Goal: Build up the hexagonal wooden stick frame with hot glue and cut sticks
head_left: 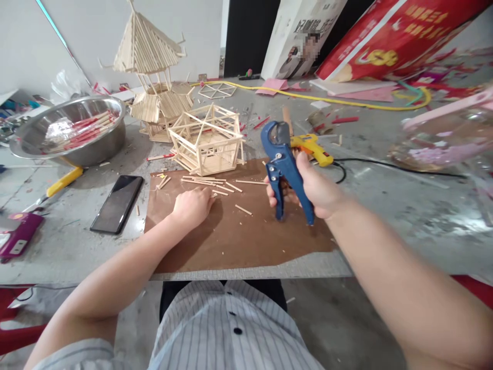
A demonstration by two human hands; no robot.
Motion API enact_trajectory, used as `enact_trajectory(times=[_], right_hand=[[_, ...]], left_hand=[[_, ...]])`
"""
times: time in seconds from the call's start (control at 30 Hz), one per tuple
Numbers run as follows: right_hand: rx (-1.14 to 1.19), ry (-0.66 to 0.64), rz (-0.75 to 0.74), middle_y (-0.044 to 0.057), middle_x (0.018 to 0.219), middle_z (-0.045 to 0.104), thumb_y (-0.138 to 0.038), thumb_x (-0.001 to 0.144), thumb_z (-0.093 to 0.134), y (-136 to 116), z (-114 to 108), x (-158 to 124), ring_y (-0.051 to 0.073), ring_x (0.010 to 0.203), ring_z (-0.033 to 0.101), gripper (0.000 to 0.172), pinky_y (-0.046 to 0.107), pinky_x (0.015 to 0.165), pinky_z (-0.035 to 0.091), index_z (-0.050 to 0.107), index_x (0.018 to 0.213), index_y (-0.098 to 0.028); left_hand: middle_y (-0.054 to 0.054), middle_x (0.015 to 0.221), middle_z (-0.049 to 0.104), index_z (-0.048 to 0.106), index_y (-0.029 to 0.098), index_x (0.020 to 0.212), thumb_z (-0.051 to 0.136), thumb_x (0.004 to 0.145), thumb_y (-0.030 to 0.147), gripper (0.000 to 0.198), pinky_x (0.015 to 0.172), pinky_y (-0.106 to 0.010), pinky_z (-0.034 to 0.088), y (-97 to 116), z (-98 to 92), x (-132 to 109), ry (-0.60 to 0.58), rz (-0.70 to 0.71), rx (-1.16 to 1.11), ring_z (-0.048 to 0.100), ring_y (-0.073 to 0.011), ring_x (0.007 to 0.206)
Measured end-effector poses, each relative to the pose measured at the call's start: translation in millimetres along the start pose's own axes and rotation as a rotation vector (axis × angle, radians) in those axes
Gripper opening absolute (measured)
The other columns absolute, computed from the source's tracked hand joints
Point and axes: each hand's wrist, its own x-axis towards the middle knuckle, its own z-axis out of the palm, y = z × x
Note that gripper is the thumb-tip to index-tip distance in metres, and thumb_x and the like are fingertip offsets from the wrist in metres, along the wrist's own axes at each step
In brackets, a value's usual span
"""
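My right hand (314, 185) is wrapped round the handles of a blue pipe cutter (288, 167), held above the brown mat (200, 246) with its curved jaw pointing up and away from me. Resting on the mat, my left hand (193, 206) has its fingers curled in beside several short wooden sticks (204, 181); what its fingertips hold, if anything, is hidden. Just beyond the sticks stands a six-sided wooden stick frame (208, 139). Behind that, to the left, is a tiered pagoda model (150, 46) built of the same sticks.
A steel bowl (23, 139) of red-wrapped sticks stands at the left, near a phone (117, 204) and a yellow-handled knife (64, 181). Beyond the cutter lies a yellow glue gun (314, 149) with a black cord. A yellow cable (327, 98) crosses the back, where bags and scraps lie.
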Motion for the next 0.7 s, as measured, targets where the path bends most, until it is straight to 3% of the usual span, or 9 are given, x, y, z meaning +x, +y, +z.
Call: enact_trajectory(times=[0.17, 0.4, 0.53, 0.7], right_hand=[[-0.084, 0.011, -0.039, 0.011, 0.080, 0.065, -0.064, 0.079, -0.006, 2.9, 13.7, 9.6, 0.018, 0.067, 0.063, 0.079, 0.029, 0.063, 0.048, 0.056, 0.095, -0.017], [0.363, -0.080, 0.015, 0.005, 0.069, 0.058, -0.067, 0.079, 0.009, 11.0, 5.1, 2.7, 0.016, 0.061, 0.057, 0.064, 0.031, 0.071, 0.045, 0.051, 0.087, -0.018], [0.450, -0.104, 0.046, 0.003, 0.066, 0.056, -0.067, 0.079, 0.013, 9.6, 3.4, 4.0, 0.016, 0.061, 0.057, 0.064, 0.031, 0.069, 0.045, 0.052, 0.085, -0.017], [0.484, -0.093, 0.013, 0.005, 0.062, 0.057, -0.067, 0.079, 0.011, 15.3, 1.3, 9.3, 0.018, 0.056, 0.058, 0.066, 0.035, 0.063, 0.048, 0.055, 0.079, -0.017]], left_hand=[[-0.009, 0.093, 0.062, 0.055, 0.016, 0.094, 0.029, 0.088, 0.032, 0.031, 0.063, -0.032, 0.047, 3.6, -0.1, -0.6, -0.002, 0.021, 0.015, 0.063, -0.0242, 0.081], [-0.013, 0.085, 0.065, 0.058, 0.015, 0.094, 0.035, 0.085, 0.031, 0.029, 0.066, -0.034, 0.047, -17.6, -11.6, -1.8, 0.007, -0.062, 0.123, 0.062, -0.0270, 0.082], [-0.011, 0.087, 0.065, 0.058, 0.016, 0.093, 0.034, 0.085, 0.032, 0.030, 0.067, -0.035, 0.047, -23.5, -9.3, -1.0, 0.007, -0.058, 0.107, 0.062, -0.0263, 0.082], [-0.010, 0.092, 0.064, 0.055, 0.018, 0.099, 0.031, 0.087, 0.035, 0.032, 0.064, -0.035, 0.048, -14.3, -1.9, 0.4, 0.010, -0.012, 0.090, 0.062, -0.0259, 0.081]])
